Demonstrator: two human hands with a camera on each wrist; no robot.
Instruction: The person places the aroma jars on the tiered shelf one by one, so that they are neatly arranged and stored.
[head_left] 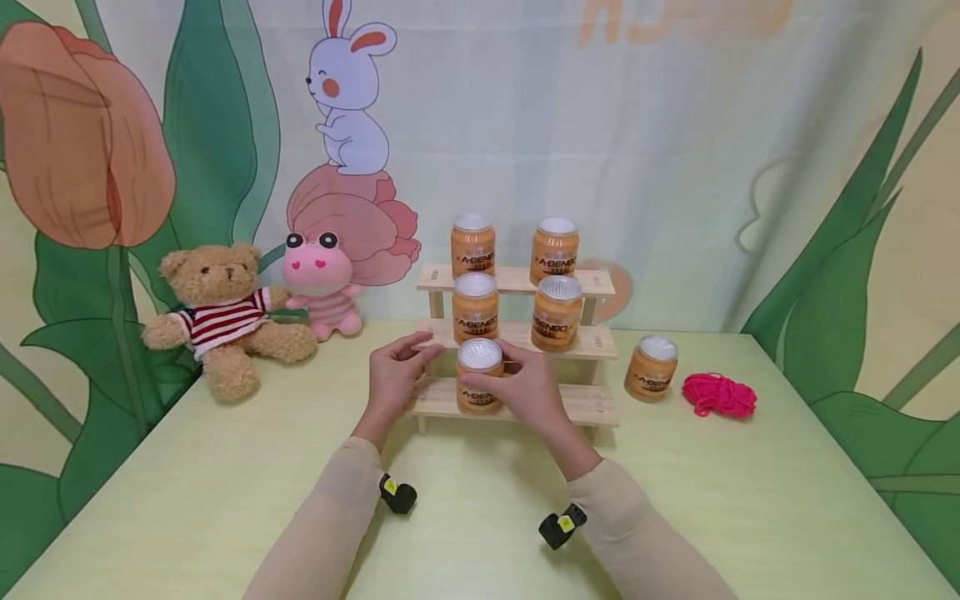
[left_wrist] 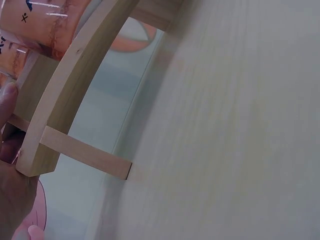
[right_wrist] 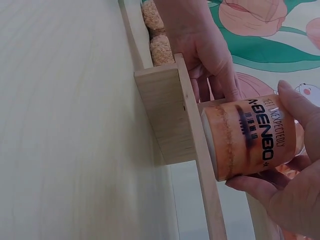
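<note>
My right hand (head_left: 531, 390) grips an orange jar (head_left: 474, 398) with a clear ribbed lid, thumb on one side and fingers on the other. That jar stands upright at the lowest step of a wooden three-step stand (head_left: 585, 407), its base right at the board in the right wrist view. At the stand's left end, my left hand (head_left: 392, 375) holds the wood between thumb and fingers; part of its grip is hidden behind the board (left_wrist: 75, 85). Two matching jars, one left (head_left: 476, 312) and one right (head_left: 557, 317), stand on the middle step.
Two more jars, left (head_left: 472, 246) and right (head_left: 554, 254), stand on the top step. Right of the stand are another jar (head_left: 652, 371) and a pink yarn bundle (head_left: 718, 395). A teddy bear (head_left: 225, 312) and a pink plush toy (head_left: 322, 283) sit at the back left.
</note>
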